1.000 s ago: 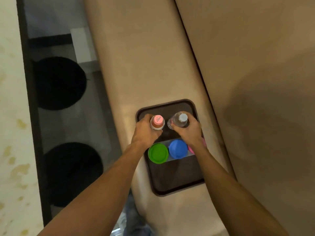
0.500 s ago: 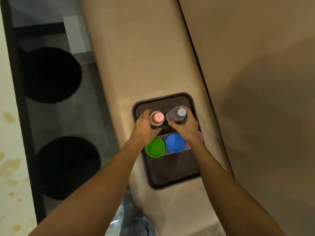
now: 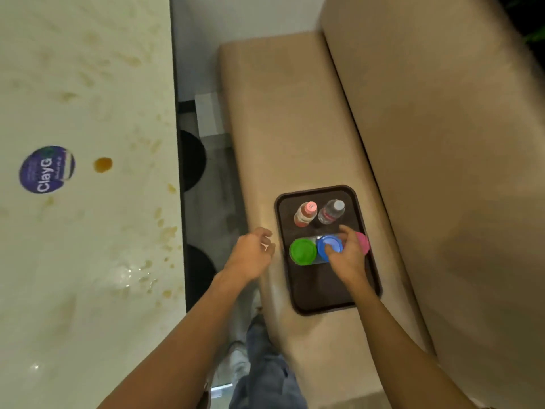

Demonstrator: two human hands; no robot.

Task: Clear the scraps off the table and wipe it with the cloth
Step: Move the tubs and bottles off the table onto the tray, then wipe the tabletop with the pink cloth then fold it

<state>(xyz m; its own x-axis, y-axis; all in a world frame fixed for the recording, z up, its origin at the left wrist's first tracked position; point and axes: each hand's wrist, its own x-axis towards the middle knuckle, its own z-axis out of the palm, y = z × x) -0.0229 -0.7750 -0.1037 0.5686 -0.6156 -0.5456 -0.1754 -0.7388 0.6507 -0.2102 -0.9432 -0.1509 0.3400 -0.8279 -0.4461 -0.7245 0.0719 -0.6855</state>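
Observation:
The pale table (image 3: 88,261) fills the left side, smeared with yellowish stains and an orange drop (image 3: 102,165). No cloth is in view. A dark brown tray (image 3: 321,310) lies on the beige bench and holds a pink-capped bottle (image 3: 306,214) and a clear water bottle (image 3: 331,212), both standing free. It also carries containers with a green lid (image 3: 303,251), a blue lid (image 3: 326,245) and a pink lid (image 3: 363,242). My left hand (image 3: 250,256) hangs loosely curled and empty beside the tray's left edge. My right hand (image 3: 346,256) hovers relaxed over the blue lid.
A round purple sticker (image 3: 47,169) is on the table. The bench seat (image 3: 280,128) and its backrest (image 3: 442,143) run along the right. Black round bases (image 3: 191,160) sit on the floor in the narrow gap between table and bench. My legs (image 3: 265,373) stand in that gap.
Both hands have let go of the two bottles and drawn back toward me. My view has swung left, bringing the stained table into sight.

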